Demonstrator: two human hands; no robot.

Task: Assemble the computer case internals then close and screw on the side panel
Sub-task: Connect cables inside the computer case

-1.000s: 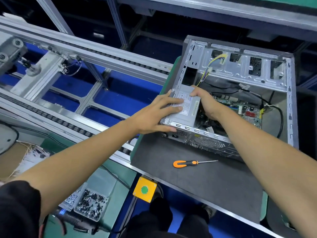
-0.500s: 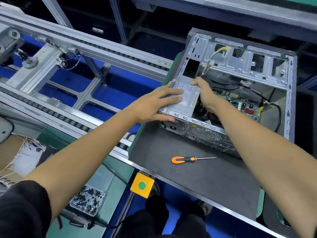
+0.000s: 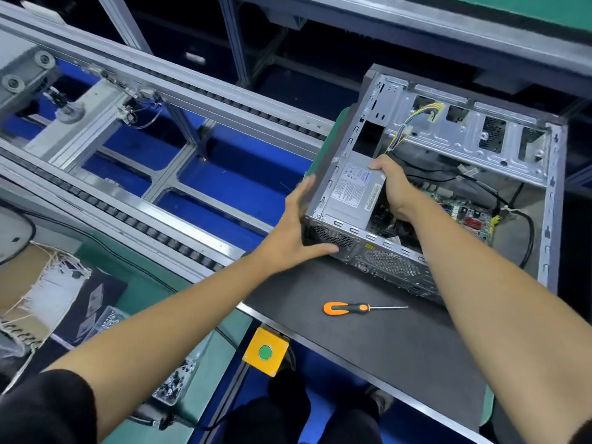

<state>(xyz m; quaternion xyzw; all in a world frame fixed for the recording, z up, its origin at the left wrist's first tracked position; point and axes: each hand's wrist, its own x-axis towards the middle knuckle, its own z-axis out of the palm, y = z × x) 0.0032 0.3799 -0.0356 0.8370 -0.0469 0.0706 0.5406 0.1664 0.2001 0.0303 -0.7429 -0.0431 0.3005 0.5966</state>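
An open grey computer case (image 3: 551, 174) lies on its side on a dark mat (image 3: 384, 341). A silver power supply (image 3: 352, 190) with a white label sits in the case's near left corner. My right hand (image 3: 395, 187) grips the power supply's right edge from inside the case. My left hand (image 3: 296, 232) presses flat against the case's outer left corner, thumb along the rear panel. A green motherboard (image 3: 461, 213) and black and yellow cables (image 3: 413, 123) lie inside. An orange-handled screwdriver (image 3: 358, 308) rests on the mat in front of the case.
A roller conveyor (image 3: 153, 129) with aluminium rails runs along the left. A yellow box with a green button (image 3: 265, 351) hangs below the mat's edge. A tray of screws (image 3: 173, 382) and a cardboard box of white ties (image 3: 38, 283) sit on the green bench at lower left.
My left hand has slid off the top of the power supply onto the case's outer left corner. My right hand stays on the power supply's right edge.
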